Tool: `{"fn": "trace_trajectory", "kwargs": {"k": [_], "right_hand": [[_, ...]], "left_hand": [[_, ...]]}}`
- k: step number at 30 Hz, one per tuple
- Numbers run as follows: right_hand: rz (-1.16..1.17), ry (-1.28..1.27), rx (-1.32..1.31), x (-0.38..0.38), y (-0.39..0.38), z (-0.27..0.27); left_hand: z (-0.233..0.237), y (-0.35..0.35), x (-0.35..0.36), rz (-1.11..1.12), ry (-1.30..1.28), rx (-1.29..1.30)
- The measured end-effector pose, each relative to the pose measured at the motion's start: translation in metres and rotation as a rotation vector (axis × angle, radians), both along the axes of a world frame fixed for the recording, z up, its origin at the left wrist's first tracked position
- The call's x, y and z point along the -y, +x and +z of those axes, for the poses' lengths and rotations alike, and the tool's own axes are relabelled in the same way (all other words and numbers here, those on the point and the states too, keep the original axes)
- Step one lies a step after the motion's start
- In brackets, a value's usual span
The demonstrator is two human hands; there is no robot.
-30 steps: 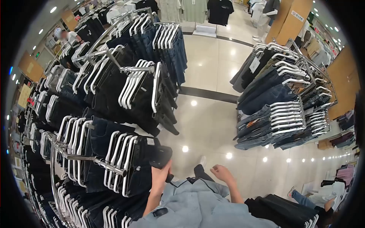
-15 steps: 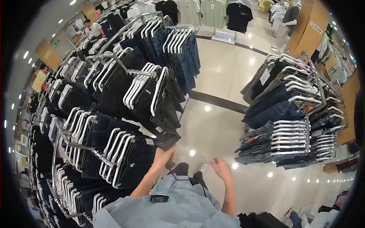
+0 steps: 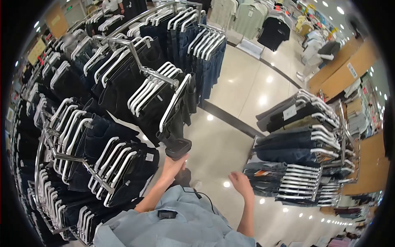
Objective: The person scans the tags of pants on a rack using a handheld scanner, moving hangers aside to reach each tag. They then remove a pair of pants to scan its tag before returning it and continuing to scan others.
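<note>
Handheld device beside hanging stock, seen from the head view; places are given relative to the black trousers (image 3: pixel 150 120) on the chrome bar (image 3: pixel 158 77). The left hand (image 3: pixel 174 166) is closed around a dark handheld device (image 3: pixel 178 148), which lies just below the nearest edge of the black trousers; whether it touches them cannot be told. The right hand (image 3: pixel 241 184) is loosely curled with nothing visible in it, below and to the right of the trousers, over the pale floor (image 3: pixel 222 133). Dark blue trousers (image 3: pixel 113 128) hang below and to the left of the same landmark; a rack of jeans (image 3: pixel 265 175) stands across the aisle from it. The step in hand appears to be holding the device up alongside the garments. Any move toward the trousers calls for a steady left grip and clearance from the white hangers (image 3: pixel 175 101).
</note>
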State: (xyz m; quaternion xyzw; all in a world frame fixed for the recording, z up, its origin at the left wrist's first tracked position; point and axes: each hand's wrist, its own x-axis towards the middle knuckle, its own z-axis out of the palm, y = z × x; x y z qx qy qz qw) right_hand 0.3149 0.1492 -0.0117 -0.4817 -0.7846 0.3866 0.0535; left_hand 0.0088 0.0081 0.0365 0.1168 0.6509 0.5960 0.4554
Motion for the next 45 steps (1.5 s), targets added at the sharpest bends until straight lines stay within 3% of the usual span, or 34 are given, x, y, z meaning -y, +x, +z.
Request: {"fn": "trace_trajectory", "kwargs": {"k": [7,12,18,21,26,28,34,39,43,45], "right_hand": [[0.294,0.307,-0.15,-0.112,-0.157,0.097],[0.491,0.395,-0.259,-0.132,-0.301,0.165],[0.618,0.71,-0.316,-0.139,-0.424,0.109],[0.646,0.665,-0.229,-0.143,-0.447,0.093],[0.728,0.558,-0.23,-0.163,-0.447,0.107],[0.733,0.524,-0.02,-0.168,-0.447,0.111],[0.806,0.631,-0.039,-0.159,-0.482,0.123],[0.781,0.738,-0.202,-0.156,-0.529,0.1],[0.703,0.494,-0.244,-0.165,-0.53,0.099],[0.737,0.117,-0.279,-0.185,-0.521,0.099]], "left_hand": [[0.012,-0.053,0.0,0.152,0.131,-0.04],[0.019,-0.084,0.009,0.268,0.124,-0.065],[-0.008,-0.106,0.034,0.294,0.127,-0.107],[-0.008,-0.11,0.046,0.449,0.145,-0.011],[-0.007,-0.119,0.059,0.504,0.132,0.023],[-0.008,-0.122,0.06,0.541,0.147,0.006],[0.002,-0.122,0.047,0.522,0.12,0.001],[0.009,-0.119,0.025,0.493,0.091,0.004],[0.013,-0.122,0.012,0.503,0.068,-0.02],[0.012,-0.124,0.009,0.503,0.086,-0.038]]}}
